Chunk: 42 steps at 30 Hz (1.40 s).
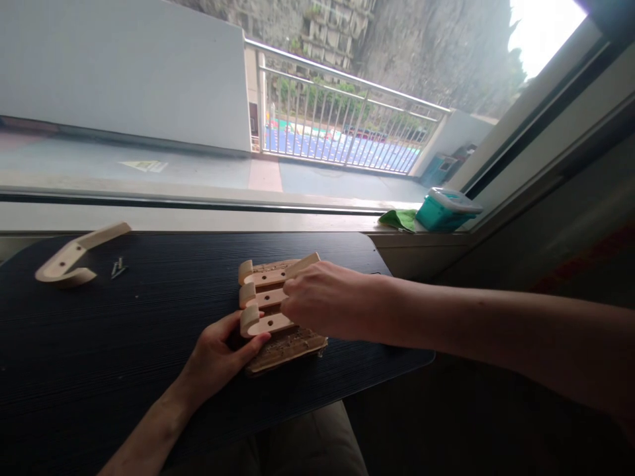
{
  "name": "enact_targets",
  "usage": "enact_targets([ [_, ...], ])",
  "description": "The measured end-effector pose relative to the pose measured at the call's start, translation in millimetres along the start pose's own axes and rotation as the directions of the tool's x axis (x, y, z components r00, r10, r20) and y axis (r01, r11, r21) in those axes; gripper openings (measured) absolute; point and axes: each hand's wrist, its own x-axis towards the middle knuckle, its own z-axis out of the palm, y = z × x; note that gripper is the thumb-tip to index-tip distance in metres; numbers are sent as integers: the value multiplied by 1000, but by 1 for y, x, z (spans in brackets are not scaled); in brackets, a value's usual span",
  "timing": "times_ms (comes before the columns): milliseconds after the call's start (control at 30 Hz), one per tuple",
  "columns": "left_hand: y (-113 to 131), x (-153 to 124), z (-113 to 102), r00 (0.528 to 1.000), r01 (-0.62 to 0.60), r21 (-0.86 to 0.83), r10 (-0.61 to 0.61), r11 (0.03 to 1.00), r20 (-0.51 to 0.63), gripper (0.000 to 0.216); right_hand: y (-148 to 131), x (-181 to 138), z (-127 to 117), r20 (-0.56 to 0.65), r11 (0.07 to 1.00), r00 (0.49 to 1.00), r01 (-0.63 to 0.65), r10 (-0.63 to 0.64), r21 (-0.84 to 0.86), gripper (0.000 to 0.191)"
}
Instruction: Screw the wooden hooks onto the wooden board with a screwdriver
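Observation:
Three pale wooden hooks lie side by side on a rough brown board (288, 352), curled ends toward the left. Dark holes show in their flat faces. My left hand (215, 347) grips the curled end of the nearest wooden hook (272, 322), its thumb on the near side and the other fingers partly hidden behind. My right hand (322, 301) is a closed fist over the right part of the hooks; whatever it may hold is hidden. The middle hook (268, 298) runs under this fist. The far hook (265, 277) lies just beyond it.
A loose wooden hook (62, 264) rests at the left of the dark table (163, 330), with several small screws (118, 268) beside it. On the windowsill at the right stand a teal box (439, 213) with a pale lid and a green cloth-like piece (398, 219).

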Motion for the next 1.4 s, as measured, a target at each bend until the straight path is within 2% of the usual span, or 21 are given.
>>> enact_targets([
  [133,-1,-1,-1,1000,-4,8,5,1000,-3,38,5,5,8,-22,999,1000,9,-8,47,24],
  [233,-1,0,-1,1000,7,1,-7,1000,10,38,9,7,6,48,989,996,-81,76,123,17],
  [367,2,0,-1,1000,6,-6,-6,1000,19,37,13,10,1,99,947,968,-246,230,209,18],
  [533,5,-1,-2,1000,26,-6,-26,1000,18,40,11,11,-4,72,939,958,-287,278,189,20],
  [633,5,-1,-2,999,29,-2,-29,1000,18,40,6,8,-12,85,962,964,-258,251,87,15],
  [733,3,-1,-1,999,31,-3,-31,1000,14,40,1,3,-15,76,985,982,-172,171,0,14],
  [900,0,0,0,1000,23,6,-23,1000,10,39,4,4,5,-22,999,1000,16,-17,-36,29],
  [1000,0,0,0,1000,21,1,-21,1000,9,38,9,7,16,-64,999,997,34,-35,-8,27],
  [1100,-1,1,0,999,33,8,-33,999,5,40,12,10,15,-2,997,999,-48,48,62,18],
  [1200,0,1,0,999,31,15,-31,999,10,40,12,12,12,87,970,979,-196,185,141,10],
  [1300,2,1,0,1000,27,10,-27,1000,12,41,12,14,11,81,939,958,-285,274,194,18],
  [1400,4,0,0,1000,30,1,-30,1000,10,42,10,13,9,87,935,948,-316,305,162,21],
])
